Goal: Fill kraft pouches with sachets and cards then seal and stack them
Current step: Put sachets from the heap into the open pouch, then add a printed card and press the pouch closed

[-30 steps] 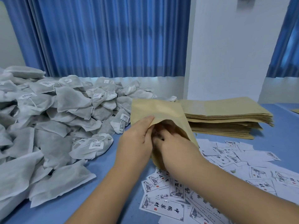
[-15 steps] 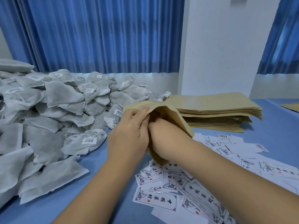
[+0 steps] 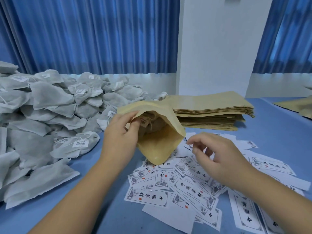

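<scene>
My left hand (image 3: 119, 135) grips the near rim of an open kraft pouch (image 3: 160, 146), whose mouth faces me and whose bottom rests on the cards. Inside the pouch a sachet with a barcode tag (image 3: 148, 123) shows. My right hand (image 3: 217, 156) hovers just right of the pouch, fingers loosely curled and apart, holding nothing, above scattered printed cards (image 3: 184, 188). A big heap of grey sachets (image 3: 50, 119) fills the table's left side.
A stack of flat kraft pouches (image 3: 211, 112) lies behind the open pouch, against a white pillar. Another kraft pouch (image 3: 298, 105) lies at the far right edge. The blue table (image 3: 273, 132) shows between them. Blue curtains hang behind.
My right hand has come out of the pouch and moved right over the cards. The pouch mouth now gapes open, held by my left hand alone, with the sachet left inside.
</scene>
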The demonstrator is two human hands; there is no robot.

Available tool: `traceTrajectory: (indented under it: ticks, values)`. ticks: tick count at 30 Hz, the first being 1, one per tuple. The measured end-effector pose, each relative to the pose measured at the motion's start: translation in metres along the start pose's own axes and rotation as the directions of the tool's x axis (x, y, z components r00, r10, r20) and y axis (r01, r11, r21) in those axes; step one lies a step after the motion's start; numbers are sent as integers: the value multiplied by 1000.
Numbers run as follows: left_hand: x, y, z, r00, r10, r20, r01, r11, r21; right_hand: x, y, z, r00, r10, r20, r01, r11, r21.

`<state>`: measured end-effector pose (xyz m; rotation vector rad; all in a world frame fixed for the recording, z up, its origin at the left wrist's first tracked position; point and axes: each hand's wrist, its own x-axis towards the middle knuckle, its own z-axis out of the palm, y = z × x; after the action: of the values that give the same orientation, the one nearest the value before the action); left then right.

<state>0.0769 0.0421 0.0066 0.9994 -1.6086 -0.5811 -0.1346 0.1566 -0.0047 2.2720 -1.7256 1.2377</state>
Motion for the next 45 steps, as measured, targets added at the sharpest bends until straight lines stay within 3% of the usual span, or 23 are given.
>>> traceTrajectory:
  ticks: [3,6,10,17,21,26,32,36,40,42,45]
  values:
    - [1,-1,-1,997,-72,-10,70,989,-133,-1,13,3,973,147,177,-127,985,-117]
    - [1,1,-2,992,-123,-19,114,959,-258,1,10,7,934,145,325,-72,971,-226]
    - [1,-1,-2,991,-136,-7,130,958,-257,-1,3,9,891,148,429,14,936,-353]
    - [0,1,-1,989,-147,-2,143,960,-241,-2,-14,5,944,105,312,60,877,-476]
    - [-3,4,-2,991,-135,-1,131,959,-251,1,-19,1,985,76,155,22,834,-551]
    - [-3,7,-2,991,-127,46,135,953,-272,1,-27,-1,998,66,21,-49,891,-451]
    - [-4,12,-2,987,-133,91,155,939,-307,2,-48,-5,971,-150,-184,127,983,-133]
    - [-6,17,-1,986,-136,100,161,936,-313,21,-64,3,926,-263,-271,222,960,-172]
    - [-5,15,-3,985,-143,92,166,931,-325,47,-73,28,949,-267,-169,175,890,-421]
    - [-4,14,-3,984,-156,82,174,928,-328,58,-72,46,991,-131,-7,110,862,-494]
    - [-4,14,-1,988,-128,83,146,949,-281,72,-64,68,990,66,123,7,859,-513]
